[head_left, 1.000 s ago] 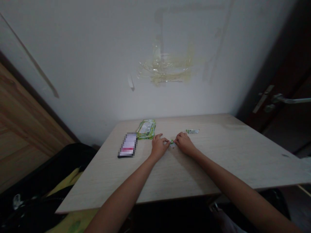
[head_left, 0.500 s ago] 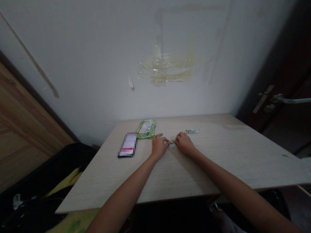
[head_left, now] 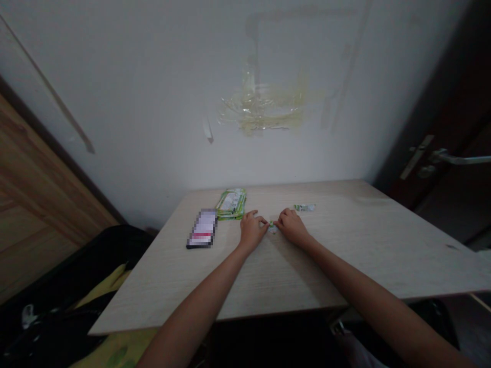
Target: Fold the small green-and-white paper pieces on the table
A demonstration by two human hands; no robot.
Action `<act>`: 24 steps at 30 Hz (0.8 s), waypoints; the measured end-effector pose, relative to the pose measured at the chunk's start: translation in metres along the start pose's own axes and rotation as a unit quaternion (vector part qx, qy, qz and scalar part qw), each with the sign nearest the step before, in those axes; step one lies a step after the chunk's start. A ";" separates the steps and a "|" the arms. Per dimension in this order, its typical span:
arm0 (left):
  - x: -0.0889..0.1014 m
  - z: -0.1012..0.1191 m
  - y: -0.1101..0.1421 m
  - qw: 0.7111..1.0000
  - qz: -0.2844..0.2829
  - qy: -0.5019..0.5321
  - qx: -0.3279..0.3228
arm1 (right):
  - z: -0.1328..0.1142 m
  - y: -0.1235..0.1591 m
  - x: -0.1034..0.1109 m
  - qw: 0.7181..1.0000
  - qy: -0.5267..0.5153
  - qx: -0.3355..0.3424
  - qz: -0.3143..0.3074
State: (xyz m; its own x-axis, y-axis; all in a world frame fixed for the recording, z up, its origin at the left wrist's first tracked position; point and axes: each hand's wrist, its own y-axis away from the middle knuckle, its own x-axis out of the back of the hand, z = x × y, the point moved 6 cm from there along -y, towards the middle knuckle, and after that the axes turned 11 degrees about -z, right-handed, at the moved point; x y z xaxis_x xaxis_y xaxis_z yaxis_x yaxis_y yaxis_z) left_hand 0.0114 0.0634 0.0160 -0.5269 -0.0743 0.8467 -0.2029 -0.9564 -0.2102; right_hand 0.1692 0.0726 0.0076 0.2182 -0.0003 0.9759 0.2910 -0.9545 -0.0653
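Observation:
A small green and white piece of wrapper (head_left: 272,228) lies on the table between my hands. The thumb and forefinger of my left hand (head_left: 251,231) are closed at its left edge. On its right edge the fingers of my right hand (head_left: 291,225) are bunched together and pressed down. My fingertips hide part of the piece. A narrow green and white strip (head_left: 305,208) rests just beyond my right hand. Behind my left hand lies a stack of flat green and white packets (head_left: 231,203).
A phone (head_left: 202,228) with a blurred screen lies left of the packets on the pale table (head_left: 368,230). The wall (head_left: 172,102) with old tape (head_left: 264,110) stands behind. At the right is a dark door with a metal handle (head_left: 466,160).

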 end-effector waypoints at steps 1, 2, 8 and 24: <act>0.000 0.000 0.000 1.000 0.001 0.000 -0.001 | 0.000 0.000 0.000 1.000 0.000 -0.001 -0.002; 0.001 0.001 0.000 1.000 0.000 -0.001 -0.001 | 0.000 0.000 0.000 1.000 0.000 -0.003 -0.003; 0.001 0.000 -0.001 1.000 -0.004 -0.006 0.012 | 0.001 -0.002 0.000 1.000 -0.001 -0.008 -0.006; 0.000 0.000 0.000 1.000 0.000 -0.018 0.005 | -0.002 -0.001 0.004 1.000 -0.004 -0.019 -0.010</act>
State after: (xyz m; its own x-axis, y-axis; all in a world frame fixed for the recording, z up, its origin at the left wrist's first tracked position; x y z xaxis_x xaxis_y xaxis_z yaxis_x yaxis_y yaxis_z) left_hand 0.0115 0.0635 0.0155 -0.4966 -0.0853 0.8638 -0.1947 -0.9588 -0.2067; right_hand 0.1681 0.0731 0.0120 0.2200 0.0201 0.9753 0.2600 -0.9648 -0.0387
